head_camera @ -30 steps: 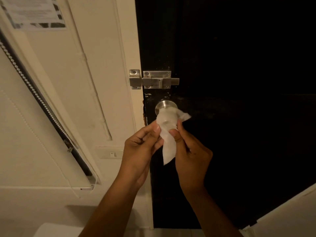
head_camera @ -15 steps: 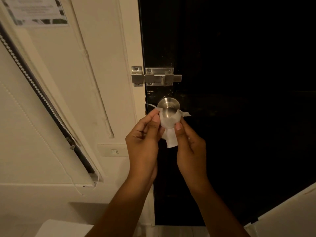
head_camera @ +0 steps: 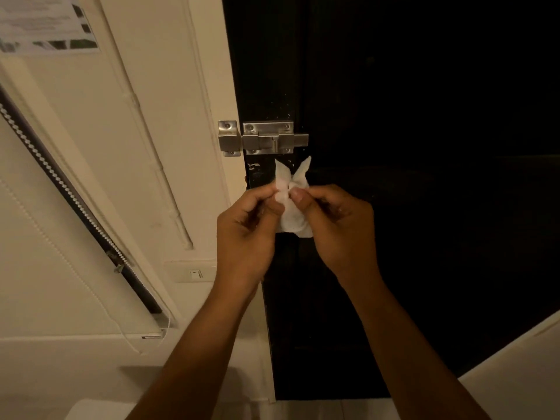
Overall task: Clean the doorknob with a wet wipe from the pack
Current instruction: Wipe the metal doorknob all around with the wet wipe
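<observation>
Pretty dim, warm yellowish indoor light overall. The door (head_camera: 394, 207) is basically a black void with no detail, while the wall left of it is lit evenly. Straight lines bow near the edges, wide-angle style. The paper notice (head_camera: 45, 22) far upper left of the door is too blurry to read.

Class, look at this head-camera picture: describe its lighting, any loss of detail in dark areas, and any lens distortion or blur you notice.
Head view: dim, warm yellowish light; the dark door sinks into near-black with almost no detail; the white wipe is the brightest spot, slightly washed out; wide-angle distortion slants the blind and the wall lines; the posted notice is too blurred to read.
</observation>
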